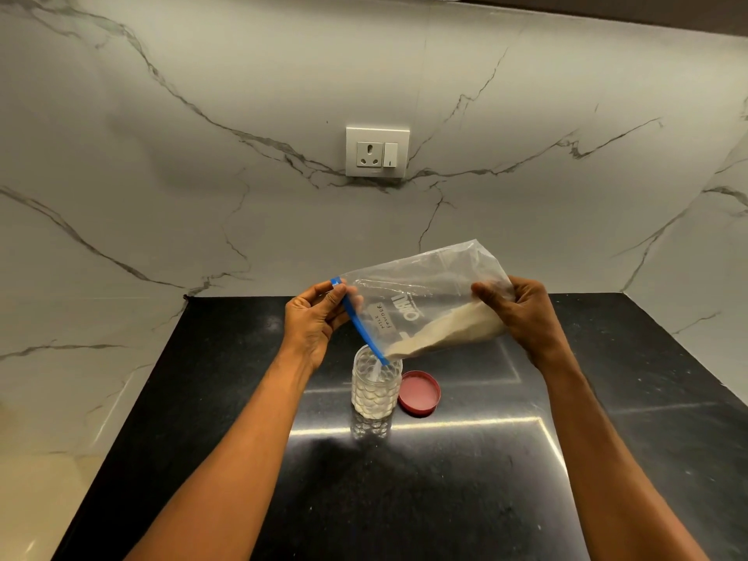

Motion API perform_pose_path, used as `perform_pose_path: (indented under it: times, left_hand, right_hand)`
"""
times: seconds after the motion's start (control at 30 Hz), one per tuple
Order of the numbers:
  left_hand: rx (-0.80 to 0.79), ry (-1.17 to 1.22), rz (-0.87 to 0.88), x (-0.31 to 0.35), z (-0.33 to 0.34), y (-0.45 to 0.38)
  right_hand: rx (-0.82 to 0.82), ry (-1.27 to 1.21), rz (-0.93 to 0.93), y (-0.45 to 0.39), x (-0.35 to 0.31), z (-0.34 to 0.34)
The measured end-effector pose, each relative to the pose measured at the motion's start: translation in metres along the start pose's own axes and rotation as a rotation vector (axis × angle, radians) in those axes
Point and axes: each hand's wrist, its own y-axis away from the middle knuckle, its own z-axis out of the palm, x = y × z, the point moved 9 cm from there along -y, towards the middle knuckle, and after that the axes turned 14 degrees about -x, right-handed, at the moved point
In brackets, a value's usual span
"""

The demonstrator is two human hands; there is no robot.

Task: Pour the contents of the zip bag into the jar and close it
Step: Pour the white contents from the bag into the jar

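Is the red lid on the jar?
No, the red lid lies on the black counter beside the open jar, while powder pours in from the zip bag.

The left hand (313, 322) pinches the blue zip edge of the zip bag (425, 301), and the right hand (522, 313) grips its raised bottom. Pale powder (445, 330) streams into the clear jar (376, 392) on the black counter (445, 479), its red lid (419, 392) lying just beside.
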Motion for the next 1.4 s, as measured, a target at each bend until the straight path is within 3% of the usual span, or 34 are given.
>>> perform_pose_path:
  times: [0.3,0.5,0.67,1.4]
  left_hand:
    - [0.006,0.021,-0.003,-0.003,-0.001,0.0]
    - [0.016,0.031,-0.004,-0.001,-0.002,-0.002]
    - [0.02,0.035,-0.001,-0.005,-0.006,-0.001]
    - [0.059,0.057,-0.009,-0.012,-0.018,0.005]
  right_hand:
    - [-0.021,-0.009,0.018,0.001,0.001,0.0]
    - [-0.151,-0.052,0.108,0.001,0.016,0.0]
    - [-0.176,-0.116,0.067,0.003,0.015,-0.001]
    - [-0.152,0.139,-0.081,-0.004,-0.004,-0.002]
